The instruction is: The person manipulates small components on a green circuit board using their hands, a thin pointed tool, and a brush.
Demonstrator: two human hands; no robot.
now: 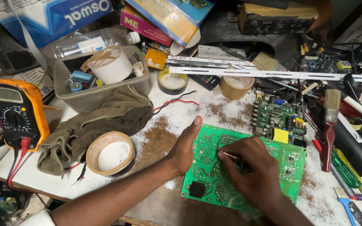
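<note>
1. My left hand (185,148) lies on the left edge of the green circuit board (214,184), fingers together and thumb up along the edge, pressing the board flat rather than gripping it.
2. My right hand (254,169) rests on the middle of the board, fingers pinched shut on a thin pale stick (228,155) whose tip points left over the solder side.
3. The board lies flat on the white counter (181,113), near the front edge, solder side up, with a black square part at its lower left corner.
4. Touching or just beside its far right corner sits a smaller circuit board (278,119), parts up, with a yellow block on it.
5. Brown dust (158,136) is scattered on the counter left of and behind the green board.
6. To the left, a roll of tan tape (109,152) lies flat beside a crumpled olive cloth (105,119).
7. Farther left stands an orange multimeter (17,111) with red and black leads plugged in.
8. Behind the cloth is a grey plastic tub (70,94) holding a white cup and small parts.
9. Behind the board lie a black tape roll (172,81), a brown tape roll (236,86) and long white light strips (273,74).
10. On the right, crowding that side, are a paintbrush (332,102), a red-handled tool (327,146) and green-handled screwdrivers (345,169).
</note>
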